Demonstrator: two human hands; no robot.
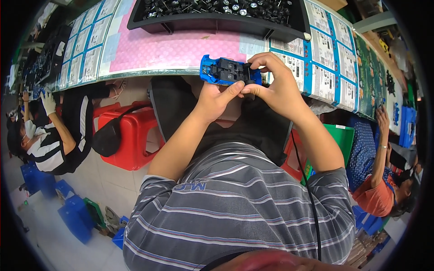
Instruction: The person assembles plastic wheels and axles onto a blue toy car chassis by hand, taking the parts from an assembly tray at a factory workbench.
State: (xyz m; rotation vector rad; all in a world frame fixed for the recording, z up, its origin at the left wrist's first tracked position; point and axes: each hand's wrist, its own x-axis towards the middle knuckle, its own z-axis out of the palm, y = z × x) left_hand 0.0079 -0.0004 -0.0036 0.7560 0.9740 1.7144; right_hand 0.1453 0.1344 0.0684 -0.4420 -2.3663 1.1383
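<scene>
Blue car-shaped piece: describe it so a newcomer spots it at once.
Find the pink tabletop sheet. At its near edge, the left hand and right hand hold the blue car-shaped piece. Unlike the black tray beyond, it has blue sides.

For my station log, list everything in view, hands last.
Toy car body: one, blue and black, centre, held
Bin: one, black, on the table
Small parts: many, black and silver, in the bin
Sheet: one, pink, on the table
Printed sheets: many, white and blue, on the table
Stools: two or more, red, below the table
Crates: several, blue and green, left and right
Co-workers: at least two, assorted clothing, left and right
Left hand: one, bare, holding the car
Right hand: one, bare, at the car's right end
</scene>
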